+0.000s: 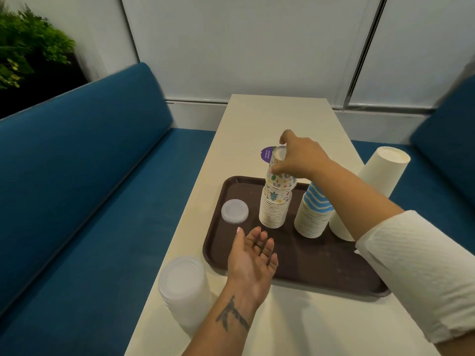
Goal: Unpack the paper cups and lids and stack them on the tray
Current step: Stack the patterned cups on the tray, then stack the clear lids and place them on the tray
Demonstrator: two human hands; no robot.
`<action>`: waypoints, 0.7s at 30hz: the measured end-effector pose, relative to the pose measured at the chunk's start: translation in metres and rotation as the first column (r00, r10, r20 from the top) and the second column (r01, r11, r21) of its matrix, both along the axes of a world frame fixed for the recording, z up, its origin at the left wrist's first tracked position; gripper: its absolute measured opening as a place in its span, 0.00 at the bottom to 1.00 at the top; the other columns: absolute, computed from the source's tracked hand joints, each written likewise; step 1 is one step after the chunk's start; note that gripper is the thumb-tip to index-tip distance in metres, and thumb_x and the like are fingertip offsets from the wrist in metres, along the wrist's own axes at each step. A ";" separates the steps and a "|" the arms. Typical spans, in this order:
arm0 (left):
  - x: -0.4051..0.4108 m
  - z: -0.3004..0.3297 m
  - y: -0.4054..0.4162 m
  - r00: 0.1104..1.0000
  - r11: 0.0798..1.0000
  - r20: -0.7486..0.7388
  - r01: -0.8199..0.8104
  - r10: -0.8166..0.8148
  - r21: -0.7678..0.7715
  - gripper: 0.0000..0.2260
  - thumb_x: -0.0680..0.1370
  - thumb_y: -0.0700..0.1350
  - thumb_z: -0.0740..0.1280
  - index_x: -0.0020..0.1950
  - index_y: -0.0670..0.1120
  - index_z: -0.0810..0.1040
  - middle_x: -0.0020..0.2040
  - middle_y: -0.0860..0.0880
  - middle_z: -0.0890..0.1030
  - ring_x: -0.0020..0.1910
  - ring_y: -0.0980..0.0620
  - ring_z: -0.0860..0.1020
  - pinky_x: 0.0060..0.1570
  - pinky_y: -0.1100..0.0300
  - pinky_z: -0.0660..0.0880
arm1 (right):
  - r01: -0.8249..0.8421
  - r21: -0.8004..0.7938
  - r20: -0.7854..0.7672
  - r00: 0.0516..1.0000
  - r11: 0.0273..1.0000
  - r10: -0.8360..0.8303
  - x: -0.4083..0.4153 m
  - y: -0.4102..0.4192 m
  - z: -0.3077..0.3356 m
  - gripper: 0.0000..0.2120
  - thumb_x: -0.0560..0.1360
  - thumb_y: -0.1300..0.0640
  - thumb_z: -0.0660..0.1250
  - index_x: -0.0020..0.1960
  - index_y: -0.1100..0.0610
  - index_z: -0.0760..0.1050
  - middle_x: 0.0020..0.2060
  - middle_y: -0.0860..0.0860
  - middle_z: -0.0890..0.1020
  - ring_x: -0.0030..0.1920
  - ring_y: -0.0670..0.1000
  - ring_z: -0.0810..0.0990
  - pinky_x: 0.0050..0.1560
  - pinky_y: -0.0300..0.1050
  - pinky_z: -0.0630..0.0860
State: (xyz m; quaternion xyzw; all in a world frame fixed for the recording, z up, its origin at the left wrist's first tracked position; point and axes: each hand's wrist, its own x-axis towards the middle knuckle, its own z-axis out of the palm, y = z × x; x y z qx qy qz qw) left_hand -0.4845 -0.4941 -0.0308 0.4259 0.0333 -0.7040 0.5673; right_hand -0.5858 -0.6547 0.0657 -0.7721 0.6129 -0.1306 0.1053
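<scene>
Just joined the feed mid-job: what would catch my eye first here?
The right hand grips a patterned cup atop the middle stack on the brown tray. The left hand hovers open, palm up, over the tray's near left. A tall lid stack stands off the tray, near left on the table.

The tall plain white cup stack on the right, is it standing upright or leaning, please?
Leaning: the plain white cup stack tilts rightward, base on the tray.

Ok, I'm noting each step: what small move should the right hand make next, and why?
Probably press the patterned cups straight down. The right hand grips them tilted, only partly seated on the patterned stack on the tray. The left hand is open, holding nothing.
</scene>
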 end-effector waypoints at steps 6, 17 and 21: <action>0.003 0.003 0.003 0.999 1.000 0.040 -0.001 0.002 -0.012 0.18 0.81 0.57 0.57 0.47 0.47 0.79 0.39 0.50 0.81 0.41 0.52 0.78 0.42 0.58 0.72 | -0.033 0.106 -0.114 0.992 0.994 0.045 0.000 -0.004 -0.029 0.34 0.68 0.43 0.74 0.67 0.55 0.66 0.60 0.53 0.78 0.57 0.56 0.76 0.52 0.49 0.75; 0.029 0.055 0.028 0.972 0.932 0.234 0.059 0.028 -0.358 0.12 0.81 0.51 0.57 0.45 0.49 0.77 0.39 0.52 0.79 0.40 0.55 0.77 0.43 0.60 0.72 | -0.065 -0.368 0.283 0.942 0.927 0.179 0.018 0.059 -0.001 0.23 0.75 0.46 0.68 0.66 0.53 0.69 0.62 0.50 0.75 0.61 0.52 0.70 0.59 0.50 0.69; 0.064 0.082 0.055 0.897 0.832 0.389 0.047 0.208 -0.553 0.13 0.83 0.50 0.54 0.47 0.49 0.75 0.39 0.54 0.80 0.41 0.56 0.79 0.43 0.60 0.74 | -0.166 -0.350 0.440 0.839 0.922 0.319 0.041 0.105 -0.007 0.20 0.74 0.51 0.70 0.63 0.54 0.72 0.54 0.47 0.76 0.52 0.44 0.69 0.53 0.41 0.68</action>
